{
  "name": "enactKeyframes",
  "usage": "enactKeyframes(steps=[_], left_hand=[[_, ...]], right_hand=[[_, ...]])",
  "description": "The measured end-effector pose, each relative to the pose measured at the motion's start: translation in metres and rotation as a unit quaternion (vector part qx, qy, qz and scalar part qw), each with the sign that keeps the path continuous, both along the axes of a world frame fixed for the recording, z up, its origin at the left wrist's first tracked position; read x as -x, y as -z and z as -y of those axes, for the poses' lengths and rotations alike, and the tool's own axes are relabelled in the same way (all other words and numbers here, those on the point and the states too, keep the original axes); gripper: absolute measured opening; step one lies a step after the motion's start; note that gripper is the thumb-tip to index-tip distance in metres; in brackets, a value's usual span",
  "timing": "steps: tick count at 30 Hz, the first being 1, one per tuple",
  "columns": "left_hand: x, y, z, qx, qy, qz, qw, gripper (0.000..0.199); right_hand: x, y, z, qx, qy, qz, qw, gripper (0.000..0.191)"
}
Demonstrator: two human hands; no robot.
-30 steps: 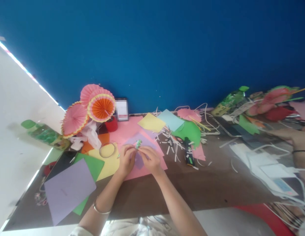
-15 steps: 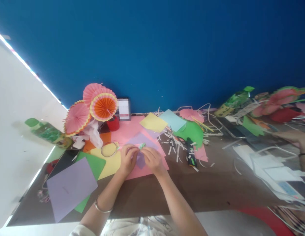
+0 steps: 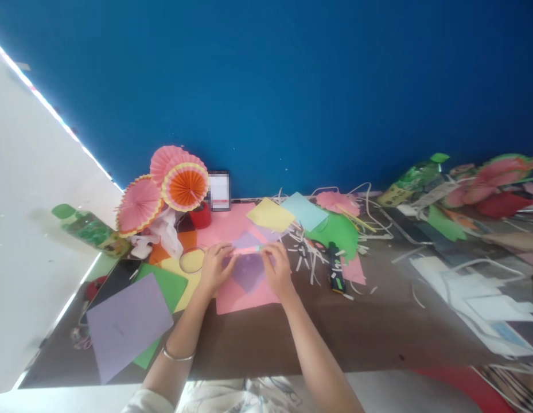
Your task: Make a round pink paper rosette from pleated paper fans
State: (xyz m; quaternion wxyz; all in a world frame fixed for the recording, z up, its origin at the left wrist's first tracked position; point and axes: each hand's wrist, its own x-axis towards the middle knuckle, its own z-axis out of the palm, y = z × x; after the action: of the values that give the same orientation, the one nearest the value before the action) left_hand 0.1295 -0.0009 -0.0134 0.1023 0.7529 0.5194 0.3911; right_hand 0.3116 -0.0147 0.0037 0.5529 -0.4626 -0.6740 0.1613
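A thin pink strip [image 3: 248,250] with a pale green end stretches level between my two hands. My left hand [image 3: 217,265] pinches its left end, and the fingers of my right hand [image 3: 277,265] close on the green end at the right. Blur hides whether it is folded paper or a stick. Under the hands lie a purple paper square [image 3: 249,274] and a larger pink sheet [image 3: 232,301]. Close to my left hand, a ring-shaped roll [image 3: 191,261] rests on yellow paper [image 3: 186,292].
Pleated paper rosettes [image 3: 185,188] stand in a red pot [image 3: 200,216] at the back left, beside a green bottle [image 3: 89,232]. White paper scraps and a black-handled tool [image 3: 336,268] lie to the right. Another person's arm [image 3: 513,243] reaches in at far right.
My hands have moved apart, and the pink strip now shows stretched between them. Earlier the fingertips were close together around a small green-and-white piece. The camera view has shifted slightly.
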Motion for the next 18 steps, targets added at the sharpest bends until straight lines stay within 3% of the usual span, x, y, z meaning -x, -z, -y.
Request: enactKeyframes(steps=[10,16,18], left_hand=[[-0.013,-0.013,0.008,0.152,0.128,0.154,0.968,0.020],[-0.013,-0.016,0.012,0.223,0.176,0.228,0.931,0.019],[-0.014,-0.015,0.012,0.234,0.173,0.253,0.923,0.020]], right_hand=[[0.002,0.006,-0.006,0.063,0.031,-0.185,0.980,0.009],[0.002,0.010,-0.010,0.076,0.060,-0.195,0.976,0.014],[0.002,0.011,-0.009,0.044,0.093,-0.176,0.979,0.020]])
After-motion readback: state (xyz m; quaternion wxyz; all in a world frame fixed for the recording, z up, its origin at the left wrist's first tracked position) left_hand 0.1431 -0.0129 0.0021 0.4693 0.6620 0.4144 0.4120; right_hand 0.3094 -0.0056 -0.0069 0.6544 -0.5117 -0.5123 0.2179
